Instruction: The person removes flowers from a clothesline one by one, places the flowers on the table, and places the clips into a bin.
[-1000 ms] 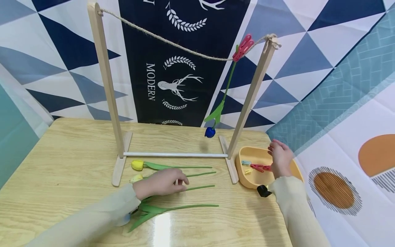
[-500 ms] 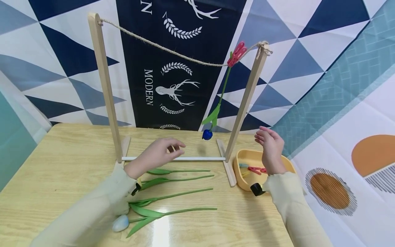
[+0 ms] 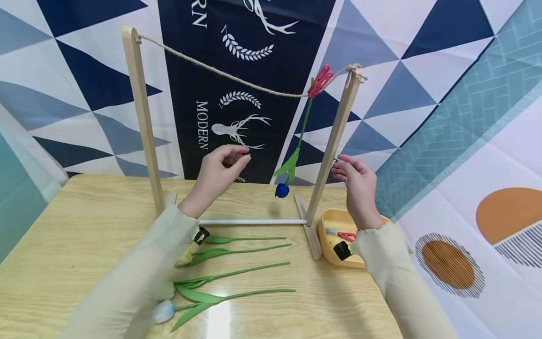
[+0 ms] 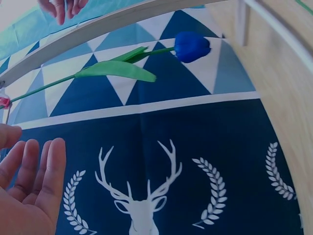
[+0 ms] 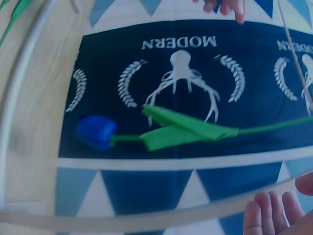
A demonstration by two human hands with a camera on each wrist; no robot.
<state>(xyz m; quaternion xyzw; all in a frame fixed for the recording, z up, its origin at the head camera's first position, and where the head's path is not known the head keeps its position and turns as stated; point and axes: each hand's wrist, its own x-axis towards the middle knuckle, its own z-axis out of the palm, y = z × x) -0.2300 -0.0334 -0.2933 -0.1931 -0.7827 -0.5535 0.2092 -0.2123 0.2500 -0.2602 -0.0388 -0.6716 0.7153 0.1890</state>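
Note:
A blue tulip (image 3: pixel 282 190) hangs head down from the twine (image 3: pixel 237 79), its stem end held by red clothespin plastic (image 3: pixel 320 81) near the right post. Left of the tulip, my left hand (image 3: pixel 218 172) is raised in the air, fingers loosely bent and holding nothing. Just right of the right post (image 3: pixel 333 146), my right hand (image 3: pixel 360 190) is up above the basin, also holding nothing. Both wrist views show relaxed fingers with the tulip (image 4: pixel 192 47) beyond them. On the table lie several tulips (image 3: pixel 235 297) with green leaves; my left sleeve partly hides their heads.
A yellow-orange basin (image 3: pixel 328 249) with a few clothespins (image 3: pixel 347 236) stands at the right, partly behind my right wrist. The wooden frame's left post (image 3: pixel 141 117) and white crossbar (image 3: pixel 254 222) stand across the table. Patterned cloth hangs behind.
My left hand has risen from over the tulips on the table to the space below the twine. My right hand has moved up and left from the basin. The view has shifted slightly.

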